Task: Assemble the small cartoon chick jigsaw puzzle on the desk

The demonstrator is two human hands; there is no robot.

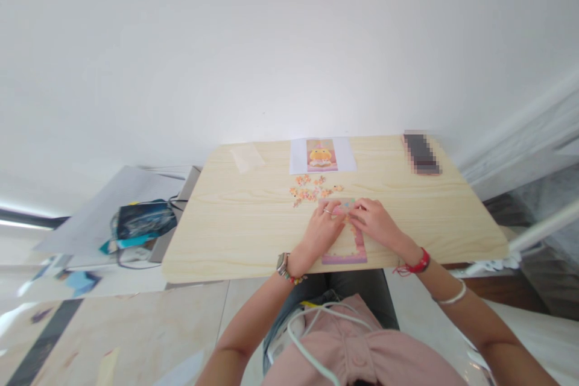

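A partly assembled jigsaw puzzle (346, 258) with a pink and purple border lies near the table's front edge, bare wood showing inside it. My left hand (324, 226) rests over its upper left part, fingers bent together and pointing right. From the other side my right hand (377, 223) reaches in with curled fingers. The fingertips of both hands meet at a small orange jigsaw piece near the puzzle's top; the fingers partly cover it. Loose jigsaw pieces (309, 194), mostly orange, are scattered just beyond my left hand. Behind them a reference picture (321, 155) shows a yellow figure.
The picture lies on white paper (297, 157) by the wall. A pale, thin sheet (247, 157) sits at the table's (226, 223) back left, a blurred-out phone (422, 154) at the back right. Left of the table, a dark bag (145, 221) and cables rest on a lower surface.
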